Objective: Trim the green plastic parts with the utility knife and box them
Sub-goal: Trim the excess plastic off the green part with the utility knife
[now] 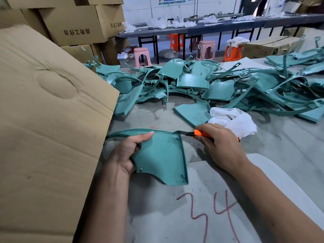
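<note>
On the grey, gritty table (pixel 175 216), a red hand-drawn "34" (pixel 208 207) scrawled near the front edge. Just above it, a matte green plastic part (pixel 161 158): fan-shaped, flat-faced, raised rim, small screw bosses at the corners, a thin curved strip running off to the left. Left hand (pixel 126 155) curled round its left edge, thumb laid across the top. Right hand (pixel 219 144) wrapped round an orange utility knife (pixel 198 134), dark blade tip touching the part's upper right corner. Beside that hand, a crumpled white cloth (pixel 235 120). Behind, a loose heap of green parts (pixel 201 81), glossy and curved. At left, a tilted corrugated cardboard flap (pixel 49 111) with a round dent; beyond, stacked cartons (pixel 75 27) printed with characters, seemingly upside down, not readable.
</note>
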The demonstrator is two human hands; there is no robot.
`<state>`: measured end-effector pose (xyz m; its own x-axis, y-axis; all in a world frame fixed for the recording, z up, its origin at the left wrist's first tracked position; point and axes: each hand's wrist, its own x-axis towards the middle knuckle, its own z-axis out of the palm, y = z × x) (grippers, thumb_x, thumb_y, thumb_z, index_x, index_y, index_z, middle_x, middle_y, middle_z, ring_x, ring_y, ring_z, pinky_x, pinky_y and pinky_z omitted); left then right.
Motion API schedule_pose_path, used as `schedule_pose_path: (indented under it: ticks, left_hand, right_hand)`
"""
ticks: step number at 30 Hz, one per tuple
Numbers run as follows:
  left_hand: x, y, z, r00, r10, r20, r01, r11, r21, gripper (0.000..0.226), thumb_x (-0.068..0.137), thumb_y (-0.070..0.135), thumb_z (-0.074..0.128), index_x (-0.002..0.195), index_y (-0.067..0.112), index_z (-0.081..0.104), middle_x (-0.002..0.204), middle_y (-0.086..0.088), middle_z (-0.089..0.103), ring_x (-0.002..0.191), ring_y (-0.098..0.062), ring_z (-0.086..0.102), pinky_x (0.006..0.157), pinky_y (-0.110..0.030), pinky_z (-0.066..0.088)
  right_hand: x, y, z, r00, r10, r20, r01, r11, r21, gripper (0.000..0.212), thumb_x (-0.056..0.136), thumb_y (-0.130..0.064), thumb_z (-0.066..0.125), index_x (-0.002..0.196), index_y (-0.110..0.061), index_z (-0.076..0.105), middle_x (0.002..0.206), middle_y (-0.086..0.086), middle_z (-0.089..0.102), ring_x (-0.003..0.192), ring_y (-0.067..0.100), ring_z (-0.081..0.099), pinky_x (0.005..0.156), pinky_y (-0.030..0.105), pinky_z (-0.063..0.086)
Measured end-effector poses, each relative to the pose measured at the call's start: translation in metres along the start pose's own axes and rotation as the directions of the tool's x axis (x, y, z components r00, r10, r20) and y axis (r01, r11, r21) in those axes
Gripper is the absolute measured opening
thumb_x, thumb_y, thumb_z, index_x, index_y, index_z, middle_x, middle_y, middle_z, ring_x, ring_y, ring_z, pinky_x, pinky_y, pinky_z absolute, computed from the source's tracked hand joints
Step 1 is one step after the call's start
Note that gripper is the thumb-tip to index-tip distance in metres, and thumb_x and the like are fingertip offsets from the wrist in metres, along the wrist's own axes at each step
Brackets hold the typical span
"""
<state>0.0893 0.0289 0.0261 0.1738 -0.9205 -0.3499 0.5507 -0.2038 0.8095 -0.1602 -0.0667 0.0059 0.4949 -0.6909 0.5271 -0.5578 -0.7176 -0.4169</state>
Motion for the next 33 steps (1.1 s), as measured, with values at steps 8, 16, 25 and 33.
schedule_pose_path:
  ticks: [8, 16, 25, 33]
  left_hand:
    - [0.002, 0.001, 0.000, 0.999, 0.032, 0.004, -0.032, 0.998, -0.051, 0.022, 0.074, 0.011, 0.071, 0.093, 0.012, 0.083, 0.105, -0.017, 0.077, 0.085, -0.029, 0.077, 0.065, -0.039, 0.062]
    - [-0.004, 0.007, -0.001, 0.996, 0.029, 0.088, -0.023, 0.998, -0.064, 0.025, 0.076, 0.012, 0.066, 0.093, 0.015, 0.084, 0.101, -0.014, 0.078, 0.084, -0.028, 0.077, 0.064, -0.037, 0.062]
    - [-0.007, 0.019, -0.001, 0.967, 0.249, 0.056, -0.240, 0.963, -0.125, 0.023, 0.078, 0.016, 0.063, 0.086, 0.019, 0.084, 0.095, -0.007, 0.079, 0.081, -0.021, 0.077, 0.065, -0.033, 0.061]
    - [-0.008, 0.014, -0.001, 0.975, 0.214, 0.066, -0.206, 0.972, -0.110, 0.026, 0.076, 0.016, 0.064, 0.092, 0.019, 0.084, 0.101, -0.009, 0.078, 0.084, -0.024, 0.077, 0.067, -0.034, 0.062]
  right_hand:
    - [-0.001, 0.003, -0.004, 0.988, -0.118, 0.099, 0.102, 0.982, 0.156, 0.011, 0.099, -0.028, 0.067, 0.108, -0.021, 0.071, 0.091, -0.016, 0.064, 0.084, 0.006, 0.056, 0.074, 0.030, 0.047]
    - [-0.001, -0.016, 0.006, 0.993, -0.002, -0.117, 0.034, 0.960, 0.277, 0.009, 0.103, -0.030, 0.063, 0.096, -0.025, 0.063, 0.078, -0.017, 0.056, 0.074, 0.007, 0.053, 0.063, 0.017, 0.034]
    - [-0.002, -0.008, -0.013, 0.998, -0.060, 0.011, 0.049, 0.893, 0.448, 0.011, 0.102, -0.034, 0.064, 0.098, -0.025, 0.070, 0.080, -0.002, 0.063, 0.072, 0.022, 0.054, 0.064, 0.037, 0.043]
    - [-0.001, -0.019, -0.006, 0.993, 0.001, -0.119, 0.052, 0.897, 0.439, 0.011, 0.102, -0.029, 0.064, 0.100, -0.019, 0.069, 0.079, -0.009, 0.062, 0.071, 0.014, 0.055, 0.064, 0.023, 0.039]
